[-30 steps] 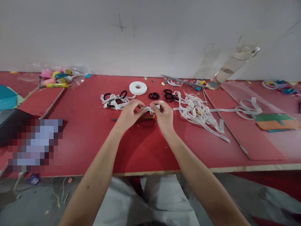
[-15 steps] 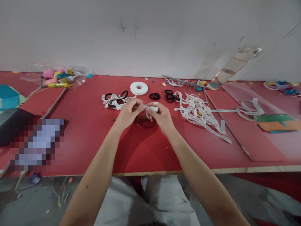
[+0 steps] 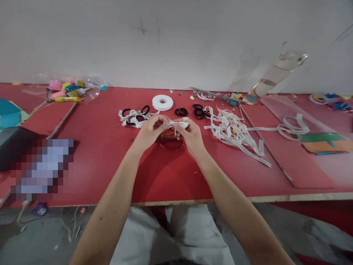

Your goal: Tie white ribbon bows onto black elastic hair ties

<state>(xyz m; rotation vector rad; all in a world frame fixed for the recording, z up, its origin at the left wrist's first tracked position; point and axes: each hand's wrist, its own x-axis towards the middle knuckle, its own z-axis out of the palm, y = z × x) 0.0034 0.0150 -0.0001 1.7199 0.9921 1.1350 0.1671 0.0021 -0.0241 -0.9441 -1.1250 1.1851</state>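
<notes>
Both hands meet over the middle of the red table [image 3: 96, 147]. My left hand [image 3: 150, 132] and my right hand [image 3: 191, 137] each pinch one end of a short white printed ribbon strip [image 3: 178, 124], held just above the tabletop. Below the hands lies a dark thin ring [image 3: 171, 143], partly hidden. A white ribbon roll [image 3: 162, 102] sits behind the hands. Black hair ties [image 3: 181, 112] lie beside it. A bundle of ties wrapped in ribbon [image 3: 134, 116] lies at the left. A heap of cut white ribbon strips [image 3: 231, 129] lies to the right.
A clear bag of coloured items [image 3: 67, 92] is at the back left. A dark box [image 3: 12, 145] and a blurred patch sit at the left edge. Coloured paper sheets [image 3: 325, 142] and a clear plastic sleeve [image 3: 275, 73] are on the right. The table's front edge [image 3: 176, 202] runs above my lap.
The hands shifted slightly closer together and the ribbon strip turned a little in the fingers. Everything else on the table stays put.
</notes>
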